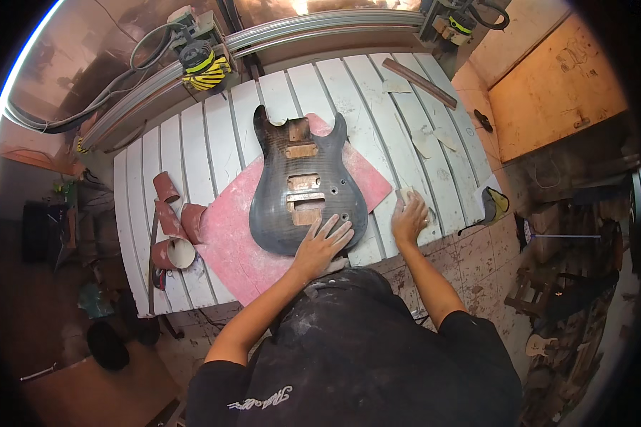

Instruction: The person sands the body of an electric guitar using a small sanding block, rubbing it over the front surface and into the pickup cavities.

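Observation:
A dark grey electric guitar body [278, 213] lies face up on a dusty pink sheet [224, 228], its horns pointing away from me. Pale wood shows in its routed cavities, and several small holes sit on its right side. My left hand [322, 249] rests flat on the body's lower end, fingers spread. To the right of the body, my right hand [410, 217] is at the slatted table [441, 188], fingers bent and close together. A small pale piece [404, 193] shows at its fingertips; its kind is unclear. White dust covers both hands.
Curled reddish-brown sandpaper pieces [167, 186] lie on the table's left. A brown strip [420, 83] lies at the far right. Beyond the table runs a metal rail [320, 30] carrying a machine head with a striped cover [208, 73]. A yellow-grey object [494, 204] sits at the right corner.

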Action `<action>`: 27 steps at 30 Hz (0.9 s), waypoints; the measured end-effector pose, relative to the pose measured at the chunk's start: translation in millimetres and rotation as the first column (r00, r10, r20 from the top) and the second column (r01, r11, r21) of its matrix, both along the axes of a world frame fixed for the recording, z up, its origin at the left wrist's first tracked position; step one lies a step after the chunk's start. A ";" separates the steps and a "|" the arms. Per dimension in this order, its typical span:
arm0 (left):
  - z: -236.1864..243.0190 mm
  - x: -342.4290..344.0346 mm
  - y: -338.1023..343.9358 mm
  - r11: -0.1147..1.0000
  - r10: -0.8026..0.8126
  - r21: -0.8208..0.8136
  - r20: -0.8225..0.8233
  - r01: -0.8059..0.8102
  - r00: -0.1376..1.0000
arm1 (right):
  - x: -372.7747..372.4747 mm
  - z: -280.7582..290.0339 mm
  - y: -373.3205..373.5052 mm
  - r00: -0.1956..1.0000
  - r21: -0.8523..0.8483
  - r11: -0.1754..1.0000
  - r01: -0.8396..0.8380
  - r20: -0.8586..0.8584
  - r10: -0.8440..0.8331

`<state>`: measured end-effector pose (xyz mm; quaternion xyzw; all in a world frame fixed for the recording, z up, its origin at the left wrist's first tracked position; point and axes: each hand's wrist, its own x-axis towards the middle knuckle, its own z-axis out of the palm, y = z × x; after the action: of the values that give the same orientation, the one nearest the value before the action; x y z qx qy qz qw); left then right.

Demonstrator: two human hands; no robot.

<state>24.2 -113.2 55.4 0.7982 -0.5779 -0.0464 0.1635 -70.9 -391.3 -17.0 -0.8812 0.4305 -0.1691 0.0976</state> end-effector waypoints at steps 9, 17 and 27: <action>-2.3 -1.6 -31.8 0.999 0.053 0.007 0.073 -0.053 0.996 | 3.3 4.4 0.5 0.997 -0.025 0.999 -0.029 0.068 0.030; 12.9 13.5 7.0 0.943 0.333 -0.008 0.003 -0.333 0.943 | -5.5 71.1 47.8 0.766 0.081 0.808 -0.583 0.388 0.513; 6.8 12.5 4.9 0.937 0.349 -0.010 -0.035 -0.349 0.937 | -28.6 77.6 102.5 0.767 0.058 0.781 -0.622 0.248 0.592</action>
<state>36.7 -108.3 62.3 0.8858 -0.4248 -0.0250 0.1852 -99.4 -288.7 60.6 -0.9403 0.1193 -0.1932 0.2534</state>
